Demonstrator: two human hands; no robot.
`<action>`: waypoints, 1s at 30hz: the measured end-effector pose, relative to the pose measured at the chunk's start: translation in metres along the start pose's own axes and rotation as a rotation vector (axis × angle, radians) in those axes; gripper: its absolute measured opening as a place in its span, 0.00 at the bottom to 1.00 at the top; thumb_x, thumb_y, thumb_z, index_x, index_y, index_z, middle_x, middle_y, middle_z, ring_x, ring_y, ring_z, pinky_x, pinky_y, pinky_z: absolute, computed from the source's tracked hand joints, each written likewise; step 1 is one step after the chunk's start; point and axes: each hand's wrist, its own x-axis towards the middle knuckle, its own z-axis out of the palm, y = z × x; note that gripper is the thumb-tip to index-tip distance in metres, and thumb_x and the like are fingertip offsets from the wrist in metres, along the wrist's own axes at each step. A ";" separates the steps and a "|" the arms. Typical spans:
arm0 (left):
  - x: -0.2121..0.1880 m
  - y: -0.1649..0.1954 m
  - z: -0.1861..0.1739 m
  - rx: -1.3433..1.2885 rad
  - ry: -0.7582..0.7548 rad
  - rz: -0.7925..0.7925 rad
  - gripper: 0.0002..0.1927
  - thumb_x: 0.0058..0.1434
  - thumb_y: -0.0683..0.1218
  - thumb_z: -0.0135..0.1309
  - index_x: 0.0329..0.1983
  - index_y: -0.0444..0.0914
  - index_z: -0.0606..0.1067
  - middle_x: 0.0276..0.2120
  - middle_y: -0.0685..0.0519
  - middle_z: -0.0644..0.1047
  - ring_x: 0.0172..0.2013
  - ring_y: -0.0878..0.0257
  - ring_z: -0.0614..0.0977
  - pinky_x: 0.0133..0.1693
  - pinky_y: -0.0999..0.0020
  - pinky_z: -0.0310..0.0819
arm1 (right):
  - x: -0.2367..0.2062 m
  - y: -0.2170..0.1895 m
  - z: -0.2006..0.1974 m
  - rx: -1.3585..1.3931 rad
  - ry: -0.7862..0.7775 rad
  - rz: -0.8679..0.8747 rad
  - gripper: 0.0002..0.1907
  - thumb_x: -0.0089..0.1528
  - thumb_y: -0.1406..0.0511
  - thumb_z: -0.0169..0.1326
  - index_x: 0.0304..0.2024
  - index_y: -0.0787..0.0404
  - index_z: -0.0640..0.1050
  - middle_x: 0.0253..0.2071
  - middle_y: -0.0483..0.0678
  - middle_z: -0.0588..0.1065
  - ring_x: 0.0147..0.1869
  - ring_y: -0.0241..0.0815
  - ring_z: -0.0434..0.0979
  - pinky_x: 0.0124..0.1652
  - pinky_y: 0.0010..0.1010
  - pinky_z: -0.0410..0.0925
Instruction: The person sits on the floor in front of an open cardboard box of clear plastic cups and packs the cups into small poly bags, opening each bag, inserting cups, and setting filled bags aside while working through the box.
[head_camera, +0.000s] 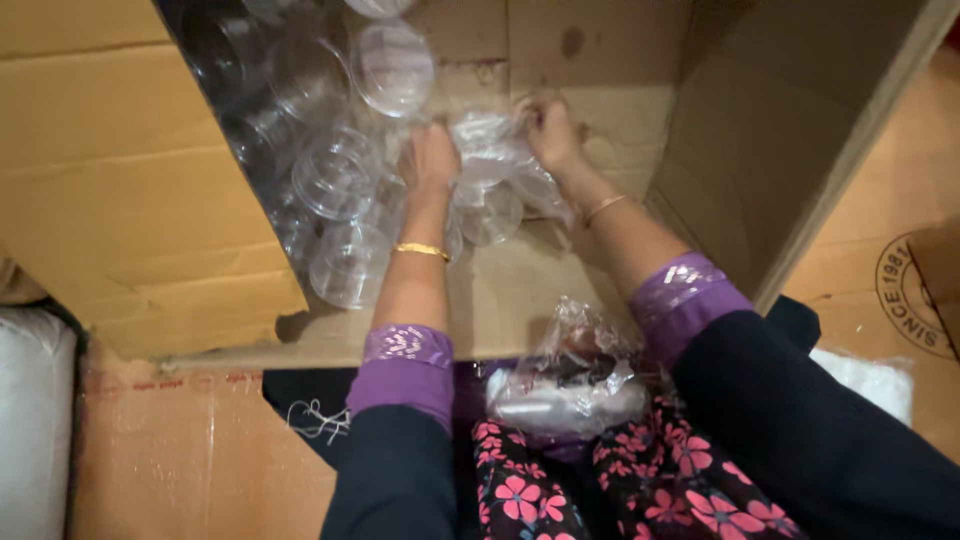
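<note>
Head view: both hands (490, 145) grip bagged clear cups (487, 170) inside cardboard box (130, 200).

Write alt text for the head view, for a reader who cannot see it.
Seen from above, a person's left hand and right hand both grip a clear plastic bag of clear cups inside an open cardboard box. More clear plastic cups are stacked along the box's left side, and a crumpled clear bag lies on the person's lap.

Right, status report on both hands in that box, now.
Left hand and right hand both gripping a clear plastic bag of cups. Stacked clear cups crowd the left. Cardboard box walls close round.
</note>
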 end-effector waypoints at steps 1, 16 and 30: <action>-0.001 0.000 0.001 0.017 -0.033 -0.021 0.17 0.57 0.52 0.62 0.46 0.42 0.75 0.40 0.40 0.79 0.43 0.39 0.81 0.41 0.45 0.74 | -0.002 0.001 0.003 -0.008 -0.016 -0.061 0.15 0.62 0.71 0.50 0.49 0.59 0.81 0.43 0.52 0.81 0.45 0.44 0.81 0.45 0.37 0.73; -0.017 0.005 0.008 -0.448 -0.178 0.073 0.08 0.62 0.45 0.55 0.43 0.41 0.79 0.37 0.42 0.81 0.41 0.45 0.84 0.44 0.54 0.77 | -0.015 0.042 -0.017 0.349 -0.057 0.395 0.08 0.64 0.70 0.53 0.40 0.63 0.83 0.39 0.51 0.81 0.40 0.40 0.78 0.41 0.33 0.70; -0.026 -0.025 0.024 -1.008 -0.510 -0.573 0.06 0.61 0.40 0.52 0.35 0.30 0.74 0.28 0.49 0.76 0.23 0.62 0.79 0.25 0.65 0.78 | -0.059 0.017 -0.020 1.234 -0.123 0.705 0.15 0.70 0.68 0.46 0.59 0.64 0.71 0.50 0.50 0.78 0.48 0.42 0.81 0.48 0.34 0.77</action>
